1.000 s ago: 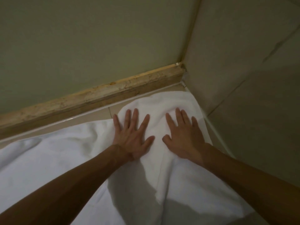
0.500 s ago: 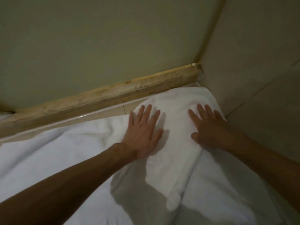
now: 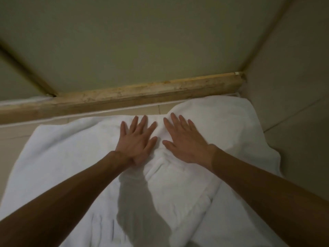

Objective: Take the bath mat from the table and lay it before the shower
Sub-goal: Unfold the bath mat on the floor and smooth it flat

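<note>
The white bath mat (image 3: 64,157) lies spread on the floor along the shower's stone threshold (image 3: 124,97). Its far right corner bunches up against the wall, and a fold runs down its middle. My left hand (image 3: 138,139) rests flat on the mat near its far edge, fingers spread. My right hand (image 3: 183,139) lies flat beside it, just right of the central crease, fingers apart. Neither hand grips the cloth. Both forearms reach in from the bottom corners and hide parts of the mat.
Behind the threshold stands the shower's glass panel (image 3: 133,41), with a frame bar (image 3: 26,68) at the left. A tiled wall (image 3: 293,86) closes the right side. A strip of beige floor tile (image 3: 14,134) shows left of the mat.
My right hand slid left, back beside my left hand. The view swung left, so the mat's left edge and the shower frame bar came into sight.
</note>
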{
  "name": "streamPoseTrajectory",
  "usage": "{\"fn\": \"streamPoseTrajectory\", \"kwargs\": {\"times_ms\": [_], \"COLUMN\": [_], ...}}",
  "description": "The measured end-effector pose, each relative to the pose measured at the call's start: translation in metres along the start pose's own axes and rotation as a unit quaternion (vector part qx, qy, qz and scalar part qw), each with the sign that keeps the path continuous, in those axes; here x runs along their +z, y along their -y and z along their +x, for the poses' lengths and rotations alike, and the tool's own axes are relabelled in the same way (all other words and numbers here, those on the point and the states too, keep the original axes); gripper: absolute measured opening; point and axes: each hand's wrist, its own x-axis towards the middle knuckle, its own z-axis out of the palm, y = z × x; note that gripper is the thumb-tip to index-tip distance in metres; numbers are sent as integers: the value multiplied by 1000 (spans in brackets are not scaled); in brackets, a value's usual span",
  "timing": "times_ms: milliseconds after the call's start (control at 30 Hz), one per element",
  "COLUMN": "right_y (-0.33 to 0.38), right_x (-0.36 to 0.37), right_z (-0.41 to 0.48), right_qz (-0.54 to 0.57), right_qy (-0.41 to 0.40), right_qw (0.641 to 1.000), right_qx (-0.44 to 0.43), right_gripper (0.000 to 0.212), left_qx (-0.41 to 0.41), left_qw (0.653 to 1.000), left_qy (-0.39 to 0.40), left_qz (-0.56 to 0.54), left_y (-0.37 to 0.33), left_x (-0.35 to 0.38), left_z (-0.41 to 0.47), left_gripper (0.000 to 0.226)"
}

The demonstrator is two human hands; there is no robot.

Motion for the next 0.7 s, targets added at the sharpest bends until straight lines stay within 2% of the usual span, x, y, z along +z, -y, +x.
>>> {"fn": "streamPoseTrajectory", "kwargs": {"times_ms": [200, 433, 700], "right_y": [-9, -16, -27], "right_x": [21, 33, 33], "right_z": [-8, -12, 3], "right_qz": [-73, -62, -59], "right_qy": [-19, -53, -61], "right_qw": [997, 995, 993], "right_qx": [15, 56, 77], "right_gripper": [75, 74, 76], "left_qx": [-30, -77, -56], "left_qw": [999, 996, 996], "left_qy": [-21, -36, -72], "left_qz": [36, 30, -14], "left_y": [2, 4, 2], "left_x": [8, 14, 10], "left_z": [1, 15, 19], "left_gripper": [70, 71, 66]}}
